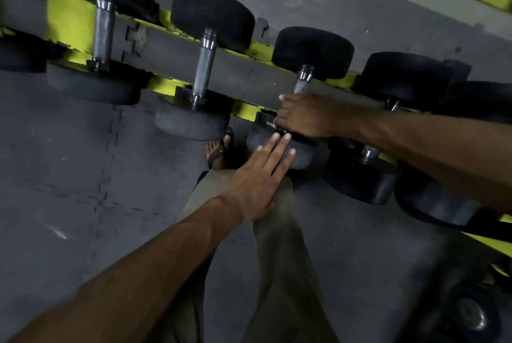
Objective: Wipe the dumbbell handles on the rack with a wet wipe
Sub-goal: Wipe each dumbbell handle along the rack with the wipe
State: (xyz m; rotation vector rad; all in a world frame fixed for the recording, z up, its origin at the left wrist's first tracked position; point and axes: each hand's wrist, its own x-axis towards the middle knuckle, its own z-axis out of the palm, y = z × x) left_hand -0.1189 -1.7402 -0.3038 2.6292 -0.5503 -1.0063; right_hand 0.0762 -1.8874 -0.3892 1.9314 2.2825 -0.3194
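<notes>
The dumbbells lie across a yellow rack [72, 19], black heads hanging off either rail so the steel handles sit bare between them, easy to reach from the front. The person stands close, one sandalled foot [220, 152] showing under the rack.

The right hand [303, 116] is wrapped around the handle [302, 84] of the third dumbbell [313, 51], fingers curled tight about the bar. Small bits of white show at the knuckles and near the lower fingers, most likely the wet wipe [281, 97] bunched inside the fist, though most of it is hidden. Only the top stretch of that handle shows above the hand.

The left hand [257, 176] lies flat with straight fingers, its tips touching the near head [279, 148] of the same dumbbell. I take that as bracing, so the weight does not roll on the rails while the other hand rubs.

The handles to the left [203, 72] stand untouched at this moment, and one further right is half hidden by the forearm.
</notes>
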